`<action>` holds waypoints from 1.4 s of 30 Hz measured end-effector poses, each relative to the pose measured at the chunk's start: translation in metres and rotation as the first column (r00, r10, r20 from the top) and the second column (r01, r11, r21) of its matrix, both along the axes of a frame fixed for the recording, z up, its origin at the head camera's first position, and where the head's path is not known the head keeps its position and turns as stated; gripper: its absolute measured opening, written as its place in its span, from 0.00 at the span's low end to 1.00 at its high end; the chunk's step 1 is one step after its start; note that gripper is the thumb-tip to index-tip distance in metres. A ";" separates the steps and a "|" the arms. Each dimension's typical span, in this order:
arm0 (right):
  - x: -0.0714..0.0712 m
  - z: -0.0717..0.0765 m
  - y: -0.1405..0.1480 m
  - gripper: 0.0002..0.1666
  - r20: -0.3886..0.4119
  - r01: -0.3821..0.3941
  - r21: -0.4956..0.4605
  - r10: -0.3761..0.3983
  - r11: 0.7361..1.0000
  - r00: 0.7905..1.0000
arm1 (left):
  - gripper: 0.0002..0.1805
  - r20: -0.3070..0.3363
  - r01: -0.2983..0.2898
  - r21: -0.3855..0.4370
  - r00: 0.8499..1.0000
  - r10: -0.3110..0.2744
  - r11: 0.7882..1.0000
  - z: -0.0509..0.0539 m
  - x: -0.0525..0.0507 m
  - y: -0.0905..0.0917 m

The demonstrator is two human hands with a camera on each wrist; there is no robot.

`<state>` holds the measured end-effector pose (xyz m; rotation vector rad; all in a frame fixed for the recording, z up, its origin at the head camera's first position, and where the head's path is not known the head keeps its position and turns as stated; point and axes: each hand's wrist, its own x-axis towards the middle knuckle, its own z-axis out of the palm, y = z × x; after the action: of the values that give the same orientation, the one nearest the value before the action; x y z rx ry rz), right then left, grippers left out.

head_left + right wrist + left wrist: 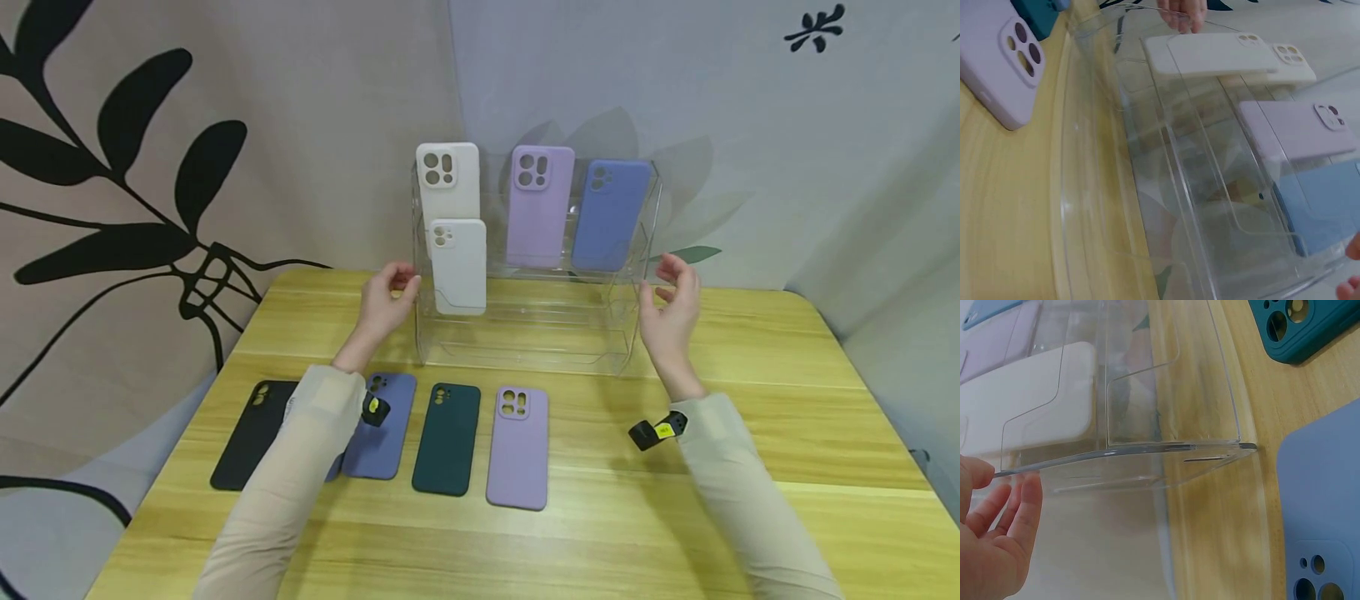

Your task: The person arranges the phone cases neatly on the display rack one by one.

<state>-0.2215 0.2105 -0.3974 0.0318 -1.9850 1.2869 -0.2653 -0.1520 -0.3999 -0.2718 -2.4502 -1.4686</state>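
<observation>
A clear acrylic display stand (pixel 525 354) stands at the back of the table. My left hand (pixel 386 302) is at its left side, thumb and fingertips at the panel's edge in the left wrist view. By the right side my right hand (pixel 670 317) has loosely bent fingers and a gap between thumb and fingers; contact there is unclear. On the upper tier lean a white phone case (pixel 450 196), a purple phone case (pixel 540 221) and a blue phone case (pixel 611 217). A smaller white phone case (pixel 460 271) leans on the tier below.
In front of the stand lie a black phone case (pixel 247 442), a grey-blue phone case (pixel 382 454), a dark green phone case (pixel 446 442) and a light purple phone case (pixel 517 454). The left sleeve (pixel 300 450) partly covers the leftmost ones. A patterned wall covering (pixel 337 125) hangs behind.
</observation>
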 end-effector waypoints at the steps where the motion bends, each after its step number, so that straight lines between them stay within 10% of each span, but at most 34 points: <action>1: -0.001 0.001 0.002 0.20 0.034 -0.006 -0.014 0.006 1.000 0.999 | 0.11 -0.003 0.000 -0.003 1.000 0.000 1.000 0.000 0.000 0.000; 11: -0.002 0.008 0.010 0.18 0.253 -0.082 -0.178 0.126 0.981 0.959 | 0.11 -0.001 -0.010 -0.007 1.000 0.010 1.000 0.000 0.000 0.000; 29: -0.006 0.008 0.014 0.18 0.325 -0.128 -0.173 0.179 0.977 0.929 | 0.12 0.000 0.000 0.011 1.000 0.000 1.000 0.002 0.003 -0.001; 42: -0.006 0.006 0.016 0.19 0.325 -0.147 -0.185 0.202 0.972 0.924 | 0.09 -0.086 0.042 -0.055 0.995 -0.047 0.998 0.007 0.036 -0.038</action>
<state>-0.2277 0.2261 -0.3913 -0.1004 -2.2023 1.6561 -0.2292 -0.1902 -0.3930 -0.3952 -2.4302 -1.3805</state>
